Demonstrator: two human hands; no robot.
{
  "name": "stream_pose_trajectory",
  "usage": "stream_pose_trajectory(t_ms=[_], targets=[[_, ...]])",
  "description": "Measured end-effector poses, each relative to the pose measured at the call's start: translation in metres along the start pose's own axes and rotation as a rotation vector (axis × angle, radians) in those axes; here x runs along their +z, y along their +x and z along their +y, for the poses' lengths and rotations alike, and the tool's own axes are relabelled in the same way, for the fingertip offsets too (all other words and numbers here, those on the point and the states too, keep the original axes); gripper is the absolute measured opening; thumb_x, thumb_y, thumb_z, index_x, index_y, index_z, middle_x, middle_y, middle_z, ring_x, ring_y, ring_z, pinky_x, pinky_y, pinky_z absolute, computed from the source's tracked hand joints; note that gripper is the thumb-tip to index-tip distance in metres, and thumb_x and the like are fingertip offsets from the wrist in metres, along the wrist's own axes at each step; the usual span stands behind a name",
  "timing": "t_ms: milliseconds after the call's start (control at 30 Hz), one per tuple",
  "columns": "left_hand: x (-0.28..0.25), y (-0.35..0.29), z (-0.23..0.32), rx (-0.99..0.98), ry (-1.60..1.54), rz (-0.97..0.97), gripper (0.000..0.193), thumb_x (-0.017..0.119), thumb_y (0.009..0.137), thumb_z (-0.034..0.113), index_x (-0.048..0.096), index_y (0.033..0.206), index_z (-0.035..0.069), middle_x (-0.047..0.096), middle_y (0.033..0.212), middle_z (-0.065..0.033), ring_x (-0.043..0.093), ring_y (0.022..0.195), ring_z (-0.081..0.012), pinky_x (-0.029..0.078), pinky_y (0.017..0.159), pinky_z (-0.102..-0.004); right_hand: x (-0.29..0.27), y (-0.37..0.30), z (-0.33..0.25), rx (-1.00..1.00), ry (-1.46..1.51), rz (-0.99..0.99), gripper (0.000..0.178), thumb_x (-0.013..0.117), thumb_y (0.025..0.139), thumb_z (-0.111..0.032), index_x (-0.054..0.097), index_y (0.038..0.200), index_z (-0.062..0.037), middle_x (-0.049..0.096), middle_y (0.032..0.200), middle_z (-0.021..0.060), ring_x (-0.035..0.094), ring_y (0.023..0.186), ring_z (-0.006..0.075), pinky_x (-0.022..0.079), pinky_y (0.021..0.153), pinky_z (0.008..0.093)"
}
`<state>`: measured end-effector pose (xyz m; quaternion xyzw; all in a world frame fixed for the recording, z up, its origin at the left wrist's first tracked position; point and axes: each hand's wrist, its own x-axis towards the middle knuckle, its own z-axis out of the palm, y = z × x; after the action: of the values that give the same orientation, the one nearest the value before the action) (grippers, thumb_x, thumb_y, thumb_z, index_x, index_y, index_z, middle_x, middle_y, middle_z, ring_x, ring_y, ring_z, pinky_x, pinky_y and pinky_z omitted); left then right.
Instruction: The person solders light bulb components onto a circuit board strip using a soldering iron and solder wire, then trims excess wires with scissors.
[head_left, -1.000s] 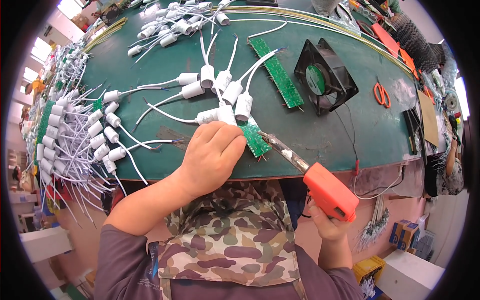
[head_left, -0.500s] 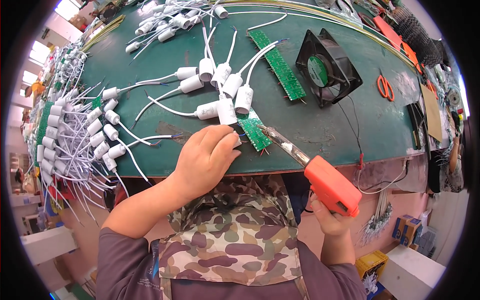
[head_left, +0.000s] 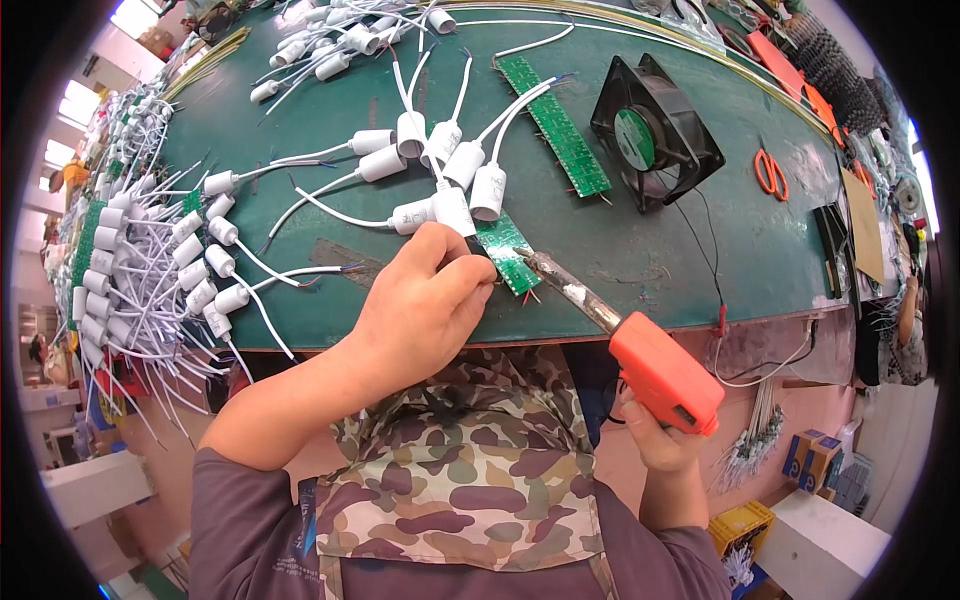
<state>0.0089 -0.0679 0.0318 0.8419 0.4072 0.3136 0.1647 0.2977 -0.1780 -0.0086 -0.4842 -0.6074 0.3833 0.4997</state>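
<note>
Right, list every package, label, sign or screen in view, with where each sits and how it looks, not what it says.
Round green label: on the hub of the black square fan, far side of the green bench.
Two small brown and blue cartons: on the floor, lower right, box-shaped.
Yellow crate: floor, lower right, beside a white box.
Brown card sheet: right end of the bench, flat, rectangular.
No screens or signs visible.

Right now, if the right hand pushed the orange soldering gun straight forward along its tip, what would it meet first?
The right hand aims the orange soldering gun up-left; its tip already seems to touch the small green circuit board, so that comes first. Just beyond are the left hand's fingers.
</note>
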Motion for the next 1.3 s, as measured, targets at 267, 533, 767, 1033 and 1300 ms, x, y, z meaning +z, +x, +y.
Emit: stream_pose_trajectory(t_ms=[267,533,767,1033,1300], targets=[[0.002,0.011,-0.001,0.086,0.213,0.040,0.010,0.067,0.076,0.001,0.058,0.079,0.001,0.048,0.089,-0.0120,0.054,0.079,-0.0294,0.047,0.070,-0.0384,0.000,0.000,-0.002,0.016,0.011,0.027,0.035,0.072,0.072,-0.003,0.069,0.106,0.0028,0.071,0.107,0.0180,0.070,0.097,0.0329,0.053,0.088,0.0383],[0.005,0.014,-0.004,0.094,0.288,0.038,0.011,0.065,0.072,-0.001,0.054,0.074,0.002,0.048,0.088,-0.0114,0.053,0.078,-0.0298,0.047,0.069,-0.0385,-0.002,0.000,0.001,-0.011,0.000,-0.023,0.040,0.072,0.073,-0.004,0.065,0.112,0.0042,0.072,0.106,0.0172,0.072,0.094,0.0310,0.054,0.087,0.0380],[0.011,0.010,-0.008,0.148,0.337,0.088,0.015,0.068,0.068,-0.001,0.055,0.075,0.003,0.050,0.088,-0.0099,0.053,0.076,-0.0284,0.047,0.066,-0.0378,0.001,0.010,0.006,-0.162,-0.026,-0.129,0.053,0.070,0.074,0.000,0.054,0.124,0.0071,0.072,0.106,0.0185,0.073,0.095,0.0290,0.057,0.083,0.0370],[0.009,0.010,-0.008,0.125,0.319,0.063,0.015,0.071,0.070,0.000,0.058,0.078,0.003,0.052,0.089,-0.0096,0.055,0.079,-0.0293,0.048,0.068,-0.0390,0.005,0.014,0.004,-0.157,-0.053,-0.129,0.051,0.070,0.073,0.001,0.056,0.121,0.0073,0.072,0.106,0.0188,0.073,0.092,0.0289,0.058,0.081,0.0362],[0.011,0.009,-0.008,0.131,0.321,0.061,0.015,0.070,0.070,0.001,0.058,0.077,0.003,0.051,0.089,-0.0098,0.055,0.079,-0.0296,0.048,0.068,-0.0393,0.004,0.014,0.001,-0.131,-0.089,-0.125,0.050,0.070,0.071,0.001,0.057,0.119,0.0058,0.071,0.104,0.0190,0.073,0.091,0.0299,0.057,0.082,0.0372]])
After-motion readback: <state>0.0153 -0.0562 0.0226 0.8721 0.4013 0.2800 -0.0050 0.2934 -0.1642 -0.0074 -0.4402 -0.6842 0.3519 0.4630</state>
